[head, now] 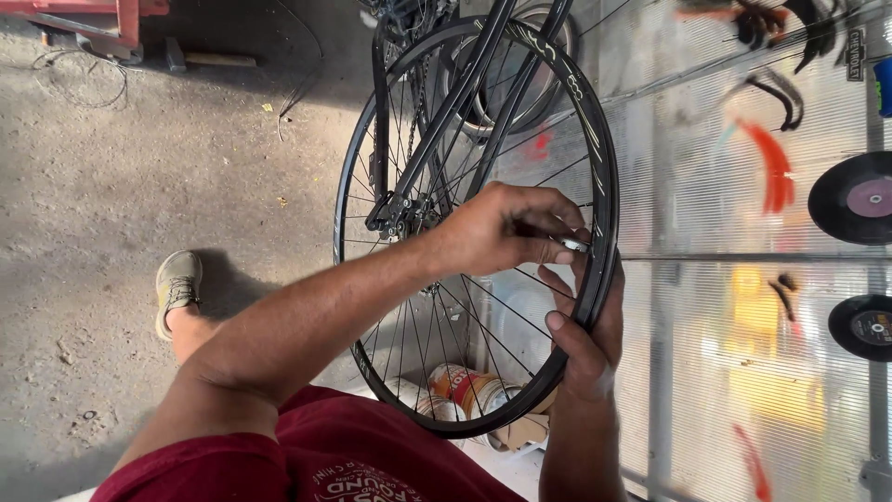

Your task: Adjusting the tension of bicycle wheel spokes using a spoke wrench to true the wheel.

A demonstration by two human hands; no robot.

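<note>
head view is showing the right hand (583, 346) clasping the black bicycle wheel rim (606, 200) to steady it, while the left hand (497, 228) is pinching a small metal tool (569, 244) against a spoke by the rim, beyond which the bike frame (465, 88) is rising.

Left hand (506, 228) pinches with curled fingers; right hand (585, 330) grips, thumb outstretched.

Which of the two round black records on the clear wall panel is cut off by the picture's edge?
The upper record, with the pinkish centre label, runs off the right edge. The lower record, with a darker label, shows almost whole.
</note>
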